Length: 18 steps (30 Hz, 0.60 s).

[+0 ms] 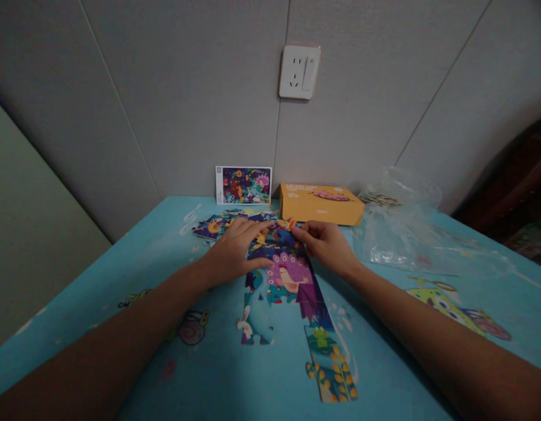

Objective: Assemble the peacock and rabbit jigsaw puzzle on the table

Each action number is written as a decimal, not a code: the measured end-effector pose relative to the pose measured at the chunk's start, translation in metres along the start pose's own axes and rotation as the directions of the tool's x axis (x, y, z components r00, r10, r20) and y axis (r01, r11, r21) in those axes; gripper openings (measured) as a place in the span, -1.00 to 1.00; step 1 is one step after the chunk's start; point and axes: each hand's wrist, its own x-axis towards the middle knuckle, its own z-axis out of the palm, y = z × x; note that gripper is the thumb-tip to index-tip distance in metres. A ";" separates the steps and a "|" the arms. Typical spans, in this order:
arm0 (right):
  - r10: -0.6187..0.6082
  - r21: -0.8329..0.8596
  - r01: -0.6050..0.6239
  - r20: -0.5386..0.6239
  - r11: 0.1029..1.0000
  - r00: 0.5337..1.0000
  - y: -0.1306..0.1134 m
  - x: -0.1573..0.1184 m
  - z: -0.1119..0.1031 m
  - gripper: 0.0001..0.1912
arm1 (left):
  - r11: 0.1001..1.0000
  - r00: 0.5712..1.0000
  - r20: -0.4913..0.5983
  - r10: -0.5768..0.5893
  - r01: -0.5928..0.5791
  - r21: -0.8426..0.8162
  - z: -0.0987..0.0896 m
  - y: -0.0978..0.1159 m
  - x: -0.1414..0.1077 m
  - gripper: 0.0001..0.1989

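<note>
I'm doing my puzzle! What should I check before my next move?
1. Picture card where you can see it: ok.
2. Orange piece pinched in your right hand: ok.
3. Left hand off the puzzle: not ok, it's resting on top.
4. Loose pieces within reach: ok.
5. Spot for the orange piece: cannot tell, your hands cover that part.
</note>
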 end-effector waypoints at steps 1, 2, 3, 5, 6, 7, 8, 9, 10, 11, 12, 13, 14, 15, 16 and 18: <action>-0.032 -0.128 0.020 -0.089 0.992 0.996 0.004 0.003 -0.005 -0.63 | 0.999 0.998 0.039 -0.038 0.037 0.034 0.001 -0.002 -0.001 -0.28; -0.053 -0.243 0.014 -0.152 0.970 0.987 0.007 0.006 -0.009 -0.68 | 0.996 0.995 0.076 -0.070 0.065 0.064 0.001 -0.004 -0.001 -0.31; -0.060 -0.334 -0.004 -0.181 0.942 0.982 0.010 0.009 -0.013 -0.72 | 0.993 0.990 0.105 -0.092 0.083 0.086 0.001 -0.005 -0.002 -0.35; -0.053 -0.461 -0.034 -0.175 0.887 0.983 0.014 0.014 -0.017 -0.75 | 0.989 0.984 0.141 -0.111 0.096 0.111 0.002 -0.007 -0.002 -0.41; -0.051 -0.498 -0.028 -0.146 0.867 0.988 0.015 0.015 -0.017 -0.75 | 0.988 0.982 0.151 -0.113 0.096 0.117 0.001 -0.008 -0.003 -0.43; -0.055 -0.522 -0.009 -0.107 0.853 0.993 0.015 0.015 -0.017 -0.75 | 0.988 0.981 0.153 -0.116 0.097 0.123 0.001 -0.008 -0.003 -0.45; -0.063 -0.535 0.019 -0.063 0.844 0.996 0.015 0.016 -0.016 -0.75 | 0.987 0.981 0.151 -0.119 0.100 0.128 0.001 -0.008 -0.002 -0.47; -0.069 -0.543 0.044 -0.025 0.839 0.997 0.014 0.015 -0.015 -0.75 | 0.985 0.982 0.143 -0.124 0.105 0.134 0.001 -0.009 -0.002 -0.50; -0.074 -0.546 0.064 0.005 0.835 0.997 0.014 0.015 -0.014 -0.77 | 0.984 0.983 0.131 -0.131 0.113 0.140 0.002 -0.009 -0.002 -0.53; -0.077 -0.545 0.081 0.030 0.835 0.997 0.013 0.014 -0.013 -0.78 | 0.982 0.983 0.115 -0.141 0.123 0.145 0.002 -0.010 -0.002 -0.55; -0.079 -0.538 0.094 0.051 0.838 0.996 0.012 0.013 -0.012 -0.80 | 0.980 0.983 0.101 -0.151 0.135 0.148 0.002 -0.011 -0.002 -0.57; -0.083 -0.525 0.106 0.068 0.845 0.994 0.012 0.012 -0.012 -0.80 | 0.978 0.983 0.091 -0.161 0.147 0.151 0.003 -0.012 -0.002 -0.58; -0.089 -0.505 0.119 0.084 0.855 0.992 0.011 0.012 -0.011 -0.81 | 0.976 0.981 0.088 -0.172 0.158 0.152 0.003 -0.013 -0.002 -0.59; -0.094 -0.481 0.130 0.098 0.867 0.991 0.011 0.011 -0.011 -0.81 | 0.974 0.979 0.090 -0.181 0.166 0.153 0.004 -0.014 -0.002 -0.60; -0.094 -0.457 0.135 0.111 0.879 0.989 0.011 0.011 -0.010 -0.81 | 0.974 0.978 0.095 -0.185 0.169 0.154 0.004 -0.014 -0.002 -0.60; -0.076 -0.434 0.116 0.109 0.894 0.991 0.010 0.010 -0.010 -0.81 | 0.972 0.976 0.102 -0.192 0.174 0.157 0.004 -0.014 -0.002 -0.61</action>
